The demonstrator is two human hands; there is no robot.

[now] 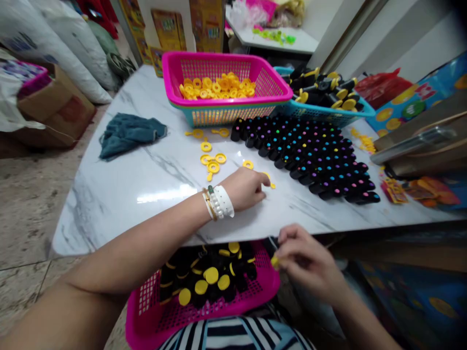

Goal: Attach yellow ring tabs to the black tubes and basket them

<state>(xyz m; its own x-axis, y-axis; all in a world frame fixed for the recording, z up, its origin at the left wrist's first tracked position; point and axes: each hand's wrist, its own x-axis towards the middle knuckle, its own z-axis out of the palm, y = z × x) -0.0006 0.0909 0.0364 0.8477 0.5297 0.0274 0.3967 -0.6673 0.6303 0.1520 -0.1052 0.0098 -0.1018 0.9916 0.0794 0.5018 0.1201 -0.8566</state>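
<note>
Head view: yellow piece [272,185] at left hand [245,188], another [275,262] in right hand [310,265]

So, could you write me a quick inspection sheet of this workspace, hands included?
Surface: white marbled table, glare patch left of centre.
Job's things: yellow rings loose and in the upper pink basket; black pieces with coloured dots, in packed rows; yellow-capped black pieces in the blue basket and lower pink basket.
Clutter: crumpled blue cloth at left; red bag behind the blue basket.
Grippers: left hand at a small yellow piece, its grip unclear; right hand grips a yellow item, mostly hidden.
Cables: nothing seen clearly.
Surroundings: white sacks and cardboard box on the floor.
</note>
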